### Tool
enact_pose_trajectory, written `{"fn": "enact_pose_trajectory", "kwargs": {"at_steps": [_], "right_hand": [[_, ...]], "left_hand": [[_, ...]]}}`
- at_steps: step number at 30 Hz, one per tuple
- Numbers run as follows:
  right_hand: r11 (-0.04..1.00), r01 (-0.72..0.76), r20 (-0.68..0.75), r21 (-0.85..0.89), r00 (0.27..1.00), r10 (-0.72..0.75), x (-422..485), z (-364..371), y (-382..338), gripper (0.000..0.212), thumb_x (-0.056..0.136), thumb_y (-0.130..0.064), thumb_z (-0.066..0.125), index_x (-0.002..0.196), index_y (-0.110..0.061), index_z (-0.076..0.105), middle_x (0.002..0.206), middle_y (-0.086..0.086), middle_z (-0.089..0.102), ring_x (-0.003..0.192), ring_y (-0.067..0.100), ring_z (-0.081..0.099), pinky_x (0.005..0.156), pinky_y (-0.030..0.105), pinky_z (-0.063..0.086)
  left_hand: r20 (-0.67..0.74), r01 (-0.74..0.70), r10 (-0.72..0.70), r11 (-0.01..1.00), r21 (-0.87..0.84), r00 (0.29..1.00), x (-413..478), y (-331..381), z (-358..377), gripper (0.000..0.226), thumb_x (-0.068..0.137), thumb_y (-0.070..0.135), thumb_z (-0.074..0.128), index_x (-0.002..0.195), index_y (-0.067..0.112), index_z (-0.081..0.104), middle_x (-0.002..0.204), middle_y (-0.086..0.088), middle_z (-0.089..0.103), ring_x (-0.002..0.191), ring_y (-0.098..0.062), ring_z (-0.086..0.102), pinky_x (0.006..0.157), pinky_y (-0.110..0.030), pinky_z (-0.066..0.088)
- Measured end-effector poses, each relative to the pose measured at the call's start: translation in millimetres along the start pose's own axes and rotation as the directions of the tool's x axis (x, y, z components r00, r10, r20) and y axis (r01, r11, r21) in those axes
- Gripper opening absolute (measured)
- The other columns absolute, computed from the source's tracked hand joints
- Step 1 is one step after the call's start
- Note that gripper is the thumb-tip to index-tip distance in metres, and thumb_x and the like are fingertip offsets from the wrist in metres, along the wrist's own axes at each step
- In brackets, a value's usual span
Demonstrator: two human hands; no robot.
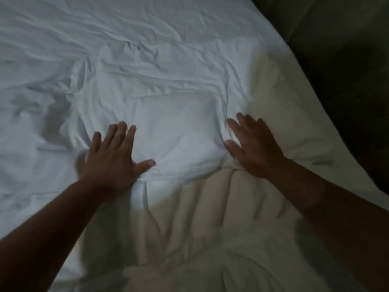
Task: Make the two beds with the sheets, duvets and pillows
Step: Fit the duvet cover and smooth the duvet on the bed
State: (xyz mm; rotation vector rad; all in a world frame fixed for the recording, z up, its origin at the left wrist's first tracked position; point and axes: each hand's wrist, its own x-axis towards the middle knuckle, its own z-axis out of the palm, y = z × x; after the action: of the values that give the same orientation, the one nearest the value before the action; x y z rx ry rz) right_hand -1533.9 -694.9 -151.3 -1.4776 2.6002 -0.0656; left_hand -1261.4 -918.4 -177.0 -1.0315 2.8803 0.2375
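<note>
A wrinkled white sheet [147,60] covers the bed and fills most of the view. A cream quilted duvet [200,218] lies at the near side and along the right edge, partly under the white cloth. My left hand [113,157] lies flat on the white sheet, fingers straight and spread, thumb out to the right. My right hand [252,144] also presses flat, fingers straight, at the line where the white cloth meets the cream duvet. A smooth bulged patch of white cloth sits between the two hands.
The bed's right edge [315,85] runs diagonally from top centre to lower right. Beyond it is dark floor [347,49]. The room is dim.
</note>
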Motion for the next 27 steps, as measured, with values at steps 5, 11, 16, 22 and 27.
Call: {"fn": "enact_pose_trajectory", "kwargs": {"at_steps": [5,11,16,22,27], "right_hand": [[0.990,-0.141,0.143,-0.026,0.979,0.144,-46,-10,22,0.074,0.095,-0.053,0.020,0.153,-0.008,0.028,0.160,0.017,0.024,0.148,0.031,0.022,0.120,0.043,0.011],[0.947,-0.166,0.361,0.274,0.931,0.058,-124,-30,-32,0.052,0.097,-0.045,0.052,0.142,-0.019,0.051,0.155,0.003,0.038,0.144,0.021,0.032,0.117,0.031,0.021],[0.991,-0.003,0.330,0.131,0.943,-0.040,-172,-33,-61,0.050,0.092,-0.054,0.045,0.112,-0.015,0.070,0.115,0.009,0.067,0.109,0.030,0.061,0.098,0.038,0.045],[0.981,-0.107,0.220,-0.162,0.965,0.142,-199,-19,-49,0.057,0.080,-0.061,0.044,0.100,-0.015,0.071,0.098,0.011,0.067,0.097,0.034,0.063,0.113,0.052,0.025],[0.964,-0.216,0.382,-0.152,0.887,0.259,-200,-38,-9,0.052,0.094,-0.065,0.038,0.112,-0.026,0.068,0.117,0.002,0.069,0.111,0.026,0.062,0.104,0.039,0.037]], "left_hand": [[0.017,0.035,-0.034,0.999,-0.036,0.999,2,13,1,0.102,0.075,0.071,0.038,0.144,-0.004,0.036,0.152,-0.026,0.034,0.143,-0.039,0.029,0.110,-0.058,0.025],[0.123,-0.096,0.133,0.959,-0.267,0.983,-115,34,-1,0.076,0.090,0.060,0.032,0.117,-0.007,0.055,0.125,-0.028,0.054,0.118,-0.045,0.054,0.091,-0.052,0.045],[0.257,0.012,0.131,0.871,-0.492,0.957,-199,31,-30,0.062,0.085,0.078,0.036,0.089,0.025,0.069,0.103,0.009,0.068,0.098,-0.012,0.064,0.087,-0.041,0.050],[0.239,0.203,-0.147,0.952,-0.229,0.960,-256,-29,-36,0.060,0.067,0.090,0.031,0.063,0.035,0.056,0.065,0.007,0.066,0.070,-0.022,0.069,0.061,-0.032,0.047],[0.214,0.374,-0.326,0.894,-0.246,0.921,-254,-48,-7,0.074,0.064,0.093,0.035,0.057,0.022,0.057,0.052,0.007,0.059,0.057,-0.023,0.065,0.057,-0.036,0.054]]}}
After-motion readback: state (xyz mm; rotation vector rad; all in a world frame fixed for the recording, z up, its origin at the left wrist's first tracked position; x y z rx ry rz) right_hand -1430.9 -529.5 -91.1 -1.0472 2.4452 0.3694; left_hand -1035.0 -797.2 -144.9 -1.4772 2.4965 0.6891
